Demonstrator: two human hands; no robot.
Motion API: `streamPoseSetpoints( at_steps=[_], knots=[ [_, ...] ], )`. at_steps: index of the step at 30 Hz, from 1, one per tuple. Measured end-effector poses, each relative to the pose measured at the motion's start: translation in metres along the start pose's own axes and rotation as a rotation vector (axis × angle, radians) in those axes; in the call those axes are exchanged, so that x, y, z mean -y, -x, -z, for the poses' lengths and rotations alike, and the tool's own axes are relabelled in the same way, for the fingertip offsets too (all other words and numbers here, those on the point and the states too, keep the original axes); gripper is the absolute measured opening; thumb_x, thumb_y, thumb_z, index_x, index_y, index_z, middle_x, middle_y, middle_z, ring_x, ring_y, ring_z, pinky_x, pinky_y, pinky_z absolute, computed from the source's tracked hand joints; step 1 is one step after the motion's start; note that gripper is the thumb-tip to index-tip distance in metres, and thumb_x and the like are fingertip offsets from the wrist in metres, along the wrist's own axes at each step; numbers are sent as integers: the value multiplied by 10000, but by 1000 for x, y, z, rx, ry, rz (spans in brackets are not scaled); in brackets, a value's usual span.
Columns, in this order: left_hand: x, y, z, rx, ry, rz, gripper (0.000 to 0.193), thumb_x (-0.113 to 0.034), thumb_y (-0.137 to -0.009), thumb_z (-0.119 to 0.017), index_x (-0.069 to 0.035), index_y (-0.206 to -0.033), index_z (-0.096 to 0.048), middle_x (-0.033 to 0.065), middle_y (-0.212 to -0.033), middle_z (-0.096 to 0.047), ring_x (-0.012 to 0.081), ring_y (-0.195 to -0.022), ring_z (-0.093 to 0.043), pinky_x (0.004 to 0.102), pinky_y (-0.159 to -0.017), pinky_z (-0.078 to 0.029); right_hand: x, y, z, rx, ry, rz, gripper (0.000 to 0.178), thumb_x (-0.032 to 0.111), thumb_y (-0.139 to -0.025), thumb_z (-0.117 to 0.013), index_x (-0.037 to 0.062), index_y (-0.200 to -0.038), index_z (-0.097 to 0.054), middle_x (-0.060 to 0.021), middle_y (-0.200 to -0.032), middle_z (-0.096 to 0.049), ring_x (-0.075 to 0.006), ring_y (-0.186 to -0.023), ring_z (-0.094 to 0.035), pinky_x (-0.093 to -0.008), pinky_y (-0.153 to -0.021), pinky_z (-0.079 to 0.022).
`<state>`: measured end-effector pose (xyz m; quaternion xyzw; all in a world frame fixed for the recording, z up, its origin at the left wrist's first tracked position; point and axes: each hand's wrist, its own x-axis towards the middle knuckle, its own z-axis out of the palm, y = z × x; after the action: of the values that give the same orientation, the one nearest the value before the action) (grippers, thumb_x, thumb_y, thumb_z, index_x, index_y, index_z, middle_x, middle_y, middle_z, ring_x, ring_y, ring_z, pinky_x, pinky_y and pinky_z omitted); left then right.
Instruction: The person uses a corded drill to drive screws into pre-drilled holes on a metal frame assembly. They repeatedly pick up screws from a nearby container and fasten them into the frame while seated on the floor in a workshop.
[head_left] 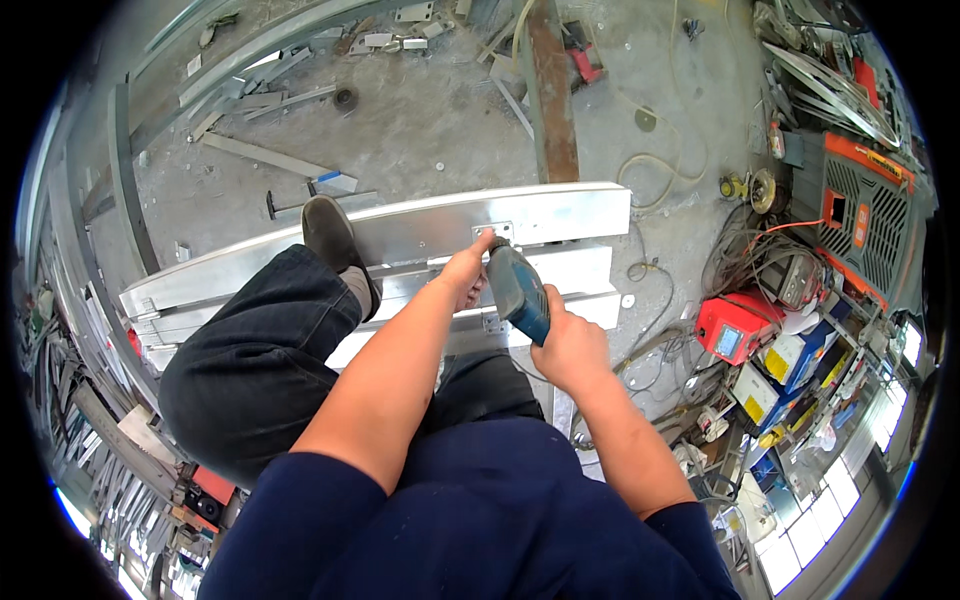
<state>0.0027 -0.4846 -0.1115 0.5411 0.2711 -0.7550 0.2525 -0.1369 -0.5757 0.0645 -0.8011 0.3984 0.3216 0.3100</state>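
A teal power drill (519, 292) is gripped by the right hand (572, 345) over silver metal beams (575, 212). The left hand (464, 272) is placed beside it; whether anything is pinched there cannot be told.

The shirt (480, 520) is plain navy with short sleeves and a few tiny pale specks on the near left; soft folds cross its front. Its left sleeve (300, 520) and right sleeve (692, 550) are the same navy, each with a straight hem, and the forearms and the left fingers (474, 290) and right fingers (554, 300) are bare. The jeans (270, 345) are faded black denim, loose and creased, greyer on the left thigh. At the far left, a light grey sock (354, 283) shows above a dark grey-brown, round-toed shoe (332, 237).
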Motion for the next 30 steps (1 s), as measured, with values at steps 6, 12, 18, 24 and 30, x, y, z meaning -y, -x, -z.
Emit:
streamPoseSetpoints(
  at_steps=[6, 12, 18, 24, 30],
  knots=[
    [-5, 52, -24, 114, -72, 101, 602, -799, -703, -639, -228, -599, -479, -53, -536, -366, 84, -447, -261, 256, -467, -177, 9, -7, 12, 88, 117, 3, 739, 143, -720, -679, 32, -1403, -419, -204, -783, -700, -399, -720, -696, -479, -707, -563],
    [8, 48, -37, 86, 226, -25, 411, -598, -742, -688, -201, -842, -651, -26, -713, -592, 125, -575, -490, 295, -504, -313, 6, -14, 17, 160, 265, 55, 798, 157, -704, -699, 9, -1427, -397, -177, -768, -697, -360, -707, -705, -453, -675, -568],
    [26, 24, -31, 216, 387, -12, 453, -517, -776, -709, -136, -1021, -679, 38, -896, -678, 176, -758, -648, 315, -640, -494, 2, -10, 8, 138, 304, 106, 803, 170, -699, -708, 20, -1426, -402, -151, -785, -684, -344, -688, -699, -446, -662, -567],
    [26, 26, -41, 179, 418, -95, 475, -547, -773, -687, -140, -1017, -680, 41, -893, -667, 171, -731, -627, 318, -627, -460, -3, -13, 11, 93, 310, 103, 789, 169, -694, -717, 69, -1421, -429, -143, -774, -687, -345, -682, -696, -449, -661, -561],
    [17, 30, -47, 109, 379, -38, 434, -564, -773, -666, -169, -954, -667, 1, -823, -645, 149, -657, -574, 278, -555, -373, -4, -26, 29, 130, 333, 124, 785, 166, -686, -727, 73, -1413, -445, -141, -755, -690, -345, -684, -694, -444, -658, -556]
  ],
)
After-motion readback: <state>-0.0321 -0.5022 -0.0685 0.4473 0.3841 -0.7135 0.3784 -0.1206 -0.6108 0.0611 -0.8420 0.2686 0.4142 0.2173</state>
